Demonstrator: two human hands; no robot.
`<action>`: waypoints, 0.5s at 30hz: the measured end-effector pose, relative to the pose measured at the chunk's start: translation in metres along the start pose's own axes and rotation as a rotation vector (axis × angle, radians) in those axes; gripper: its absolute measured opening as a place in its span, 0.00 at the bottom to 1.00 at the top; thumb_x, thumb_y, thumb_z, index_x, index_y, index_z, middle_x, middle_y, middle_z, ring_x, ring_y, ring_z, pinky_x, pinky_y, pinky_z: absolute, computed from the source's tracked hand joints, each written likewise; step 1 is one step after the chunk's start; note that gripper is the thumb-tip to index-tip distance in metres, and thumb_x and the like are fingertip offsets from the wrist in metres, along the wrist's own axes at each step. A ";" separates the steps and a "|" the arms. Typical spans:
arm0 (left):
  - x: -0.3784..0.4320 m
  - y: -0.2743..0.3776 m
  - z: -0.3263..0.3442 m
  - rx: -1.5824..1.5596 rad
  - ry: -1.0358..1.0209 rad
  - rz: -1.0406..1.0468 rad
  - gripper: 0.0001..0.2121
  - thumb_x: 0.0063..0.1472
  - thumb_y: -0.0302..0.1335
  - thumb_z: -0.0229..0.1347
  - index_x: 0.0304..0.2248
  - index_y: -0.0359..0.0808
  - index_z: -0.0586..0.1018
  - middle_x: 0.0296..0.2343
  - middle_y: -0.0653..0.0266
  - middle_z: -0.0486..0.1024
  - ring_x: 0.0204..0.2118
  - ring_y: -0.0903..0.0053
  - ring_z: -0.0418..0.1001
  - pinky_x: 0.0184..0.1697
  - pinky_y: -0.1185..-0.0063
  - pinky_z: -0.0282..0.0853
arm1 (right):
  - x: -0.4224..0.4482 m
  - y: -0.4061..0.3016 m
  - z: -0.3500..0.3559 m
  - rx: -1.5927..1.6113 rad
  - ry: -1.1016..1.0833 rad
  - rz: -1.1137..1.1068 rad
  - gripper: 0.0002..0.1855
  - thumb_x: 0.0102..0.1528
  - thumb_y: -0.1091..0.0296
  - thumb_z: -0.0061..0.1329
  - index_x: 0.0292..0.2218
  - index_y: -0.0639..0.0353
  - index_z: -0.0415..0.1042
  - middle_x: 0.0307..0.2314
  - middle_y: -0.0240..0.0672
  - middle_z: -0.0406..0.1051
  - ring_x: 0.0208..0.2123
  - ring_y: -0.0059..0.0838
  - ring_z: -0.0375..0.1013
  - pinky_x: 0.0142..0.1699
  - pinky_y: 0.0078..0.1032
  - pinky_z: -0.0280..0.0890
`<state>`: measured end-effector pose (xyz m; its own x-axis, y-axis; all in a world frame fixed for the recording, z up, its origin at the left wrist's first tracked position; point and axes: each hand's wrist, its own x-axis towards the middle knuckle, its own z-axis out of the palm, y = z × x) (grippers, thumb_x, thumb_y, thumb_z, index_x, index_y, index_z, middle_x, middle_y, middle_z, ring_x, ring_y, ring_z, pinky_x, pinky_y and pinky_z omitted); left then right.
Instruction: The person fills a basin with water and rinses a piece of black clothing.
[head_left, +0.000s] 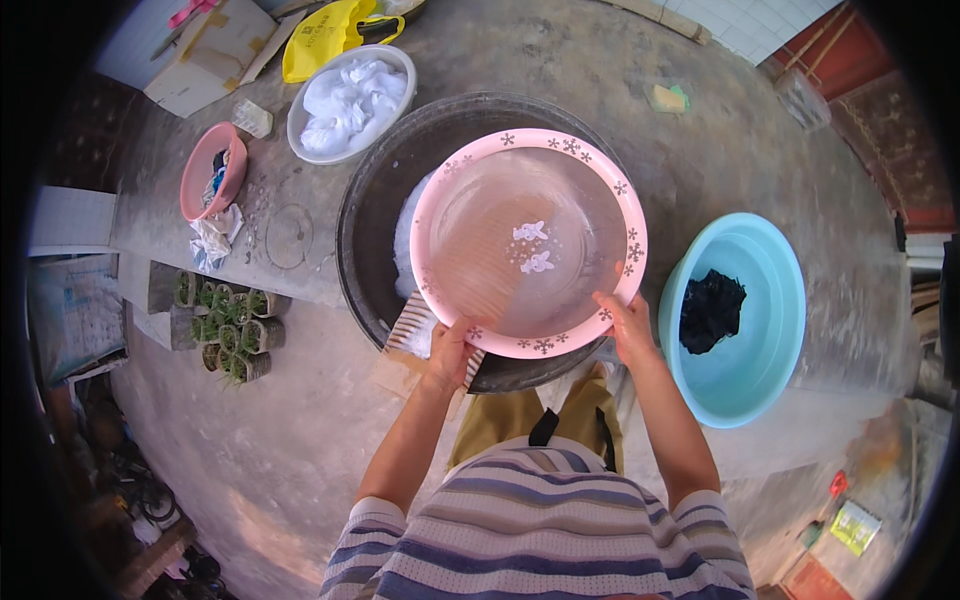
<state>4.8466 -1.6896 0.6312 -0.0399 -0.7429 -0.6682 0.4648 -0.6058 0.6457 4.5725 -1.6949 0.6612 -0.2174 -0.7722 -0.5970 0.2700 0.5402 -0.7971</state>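
My left hand (451, 351) and my right hand (628, 327) grip the near rim of a pink plastic basin (525, 346), one on each side. Its rim bears dark snowflake prints, and two rabbit prints show on its see-through bottom. I hold it over a large black tub (367, 225) on the concrete floor. White suds or cloth (407, 225) show in the tub, left of the basin. Through the basin's bottom I see a ribbed wooden washboard (409, 319), which leans over the tub's near left rim. Much of the tub's inside is hidden.
At the right, a light blue basin (757, 382) holds a black cloth (712, 311). A basin (411, 71) of white laundry (352, 105) stands at the upper left. Further left are a small pink basin (238, 161), a white cloth (217, 232) and potted plants (232, 322). A soap bar (667, 99) lies beyond.
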 end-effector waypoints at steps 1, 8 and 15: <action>-0.007 -0.010 0.010 -0.048 -0.024 -0.036 0.07 0.56 0.22 0.48 0.34 0.29 0.72 0.31 0.57 0.76 0.31 0.77 0.74 0.34 0.79 0.73 | -0.007 -0.005 -0.012 -0.042 0.022 -0.007 0.36 0.50 0.71 0.47 0.59 0.51 0.51 0.31 0.31 0.68 0.26 0.21 0.70 0.26 0.20 0.70; 0.063 -0.034 0.035 -0.003 -0.076 -0.030 0.07 0.57 0.23 0.49 0.36 0.32 0.72 0.28 0.63 0.73 0.29 0.75 0.75 0.29 0.80 0.73 | -0.031 -0.042 0.006 -0.496 0.140 -0.461 0.26 0.51 0.75 0.45 0.52 0.62 0.59 0.34 0.43 0.71 0.32 0.30 0.73 0.36 0.24 0.68; 0.121 -0.048 0.052 0.002 -0.019 -0.194 0.15 0.62 0.41 0.48 0.34 0.35 0.70 0.28 0.60 0.72 0.33 0.66 0.73 0.37 0.69 0.72 | -0.070 -0.048 0.021 -0.900 0.199 -1.008 0.36 0.46 0.79 0.47 0.57 0.55 0.55 0.55 0.46 0.55 0.45 0.46 0.69 0.44 0.32 0.68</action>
<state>4.7737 -1.7652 0.5388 -0.1455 -0.6170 -0.7734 0.4446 -0.7391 0.5060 4.5946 -1.6741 0.7430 -0.1060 -0.9375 0.3315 -0.7663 -0.1354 -0.6281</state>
